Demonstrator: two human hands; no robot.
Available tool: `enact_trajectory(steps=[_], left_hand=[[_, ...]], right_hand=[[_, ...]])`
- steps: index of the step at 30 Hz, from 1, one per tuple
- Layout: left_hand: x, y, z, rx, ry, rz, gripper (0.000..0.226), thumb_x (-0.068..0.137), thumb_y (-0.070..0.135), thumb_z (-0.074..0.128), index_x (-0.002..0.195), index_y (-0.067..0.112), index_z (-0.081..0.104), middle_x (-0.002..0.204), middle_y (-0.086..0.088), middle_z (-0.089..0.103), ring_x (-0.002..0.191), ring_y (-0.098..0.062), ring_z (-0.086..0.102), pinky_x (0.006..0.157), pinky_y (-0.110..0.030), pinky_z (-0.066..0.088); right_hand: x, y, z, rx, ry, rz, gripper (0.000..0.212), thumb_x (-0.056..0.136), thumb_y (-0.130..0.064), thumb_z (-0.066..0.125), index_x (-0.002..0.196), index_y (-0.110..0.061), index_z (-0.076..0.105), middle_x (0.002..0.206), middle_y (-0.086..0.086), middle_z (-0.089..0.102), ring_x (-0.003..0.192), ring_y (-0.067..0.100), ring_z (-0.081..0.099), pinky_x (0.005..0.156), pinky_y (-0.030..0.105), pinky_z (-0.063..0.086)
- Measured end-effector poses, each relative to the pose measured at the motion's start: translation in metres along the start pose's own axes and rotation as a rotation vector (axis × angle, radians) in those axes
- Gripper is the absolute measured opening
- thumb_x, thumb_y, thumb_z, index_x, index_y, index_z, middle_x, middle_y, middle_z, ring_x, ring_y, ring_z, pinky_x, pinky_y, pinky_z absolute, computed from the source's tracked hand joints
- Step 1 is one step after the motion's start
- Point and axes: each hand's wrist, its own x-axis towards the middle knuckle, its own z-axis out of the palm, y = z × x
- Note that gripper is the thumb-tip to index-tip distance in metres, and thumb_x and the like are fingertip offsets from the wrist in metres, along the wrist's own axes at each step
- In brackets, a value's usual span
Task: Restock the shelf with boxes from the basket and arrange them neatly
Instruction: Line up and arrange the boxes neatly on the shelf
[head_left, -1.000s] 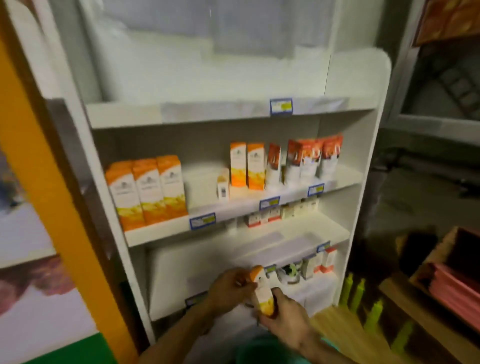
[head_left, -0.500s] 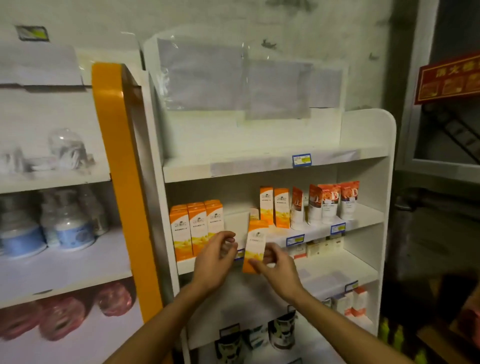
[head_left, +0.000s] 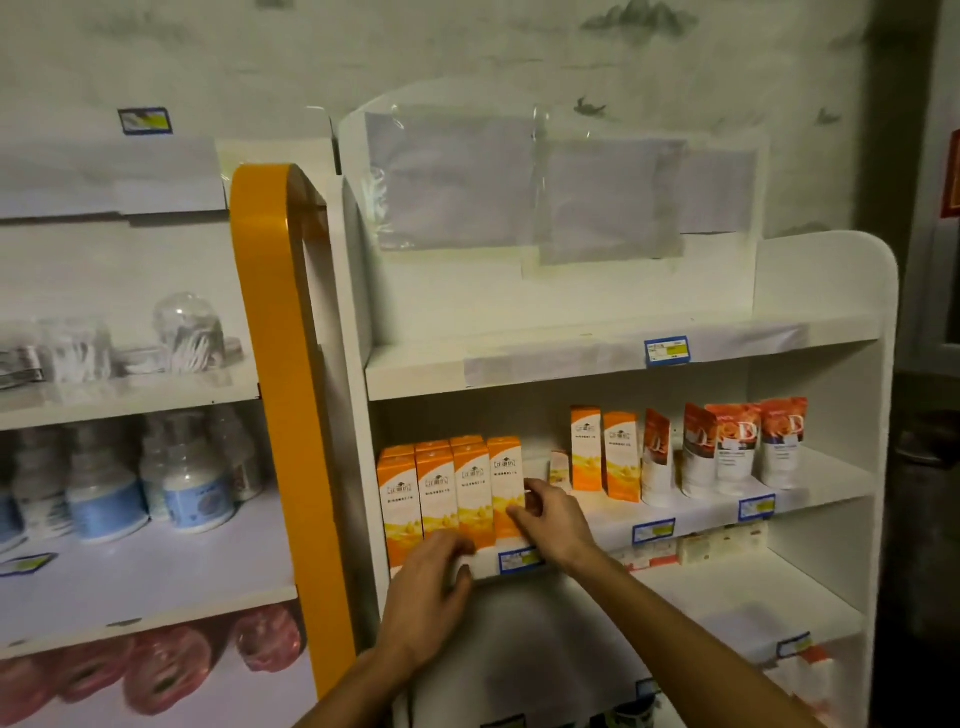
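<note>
On the middle shelf (head_left: 696, 512) of the white rack, the orange box (head_left: 505, 486) now stands upright as the fourth in the row of orange boxes (head_left: 434, 493), touching its neighbour at 9 o'clock. Half a second ago it was held in the air in front of the shelf edge by both hands. The right hand (head_left: 553, 517), at 3 o'clock of the box, has fingers curled on its front and right side, thumb low; whether it clamps or only presses I cannot tell. The left hand (head_left: 428, 597) has dropped to 6 o'clock of the row, fingers loosely spread against the shelf lip, holding nothing. Two more orange boxes (head_left: 605, 454) stand apart at 3 o'clock.
</note>
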Motion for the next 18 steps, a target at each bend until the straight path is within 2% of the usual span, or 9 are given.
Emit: enact_trajectory(steps=[6,11,15,17,18], left_hand=[[-0.005,-0.01,0.016,0.063,-0.018,-0.001,0.026,0.094,0.029,0.058,0.115,0.044,0.054,0.122,0.03,0.047,0.117,0.007,0.044,0.102,-0.019,0.043],[-0.004,-0.01,0.018,0.09,0.018,-0.027,0.022,0.093,0.032,0.059,0.111,0.045,0.056,0.119,0.031,0.05,0.114,0.01,0.045,0.099,-0.016,0.045],[-0.005,-0.009,0.019,0.116,0.038,-0.034,0.017,0.091,0.033,0.062,0.104,0.043,0.06,0.116,0.031,0.052,0.111,0.007,0.05,0.094,-0.015,0.049],[-0.006,-0.008,0.02,0.135,0.046,-0.026,0.015,0.089,0.036,0.063,0.101,0.044,0.061,0.115,0.031,0.052,0.11,0.008,0.05,0.09,-0.014,0.05],[-0.006,-0.008,0.02,0.142,0.046,-0.021,0.014,0.088,0.037,0.063,0.1,0.044,0.061,0.115,0.031,0.052,0.11,0.008,0.05,0.088,-0.014,0.05]], right_hand=[[0.019,0.012,0.008,0.15,-0.056,-0.024,0.046,0.095,-0.02,0.064,0.139,-0.02,0.052,0.125,-0.004,0.067,0.112,0.011,0.063,0.098,0.036,0.054],[0.03,0.016,0.008,0.284,-0.148,0.011,0.044,0.095,-0.02,0.064,0.137,-0.022,0.052,0.123,-0.008,0.067,0.113,0.011,0.065,0.096,0.04,0.056],[0.025,0.019,0.012,0.22,-0.096,-0.025,0.044,0.095,-0.024,0.064,0.137,-0.026,0.052,0.125,-0.009,0.066,0.116,0.011,0.062,0.099,0.042,0.054],[0.02,0.02,0.01,0.202,-0.023,-0.049,0.046,0.094,-0.022,0.063,0.138,-0.027,0.05,0.122,-0.012,0.064,0.113,0.007,0.061,0.097,0.036,0.055],[0.017,0.019,0.006,0.186,0.07,-0.055,0.044,0.094,-0.02,0.063,0.136,-0.027,0.051,0.117,-0.013,0.064,0.108,0.006,0.061,0.092,0.03,0.055]])
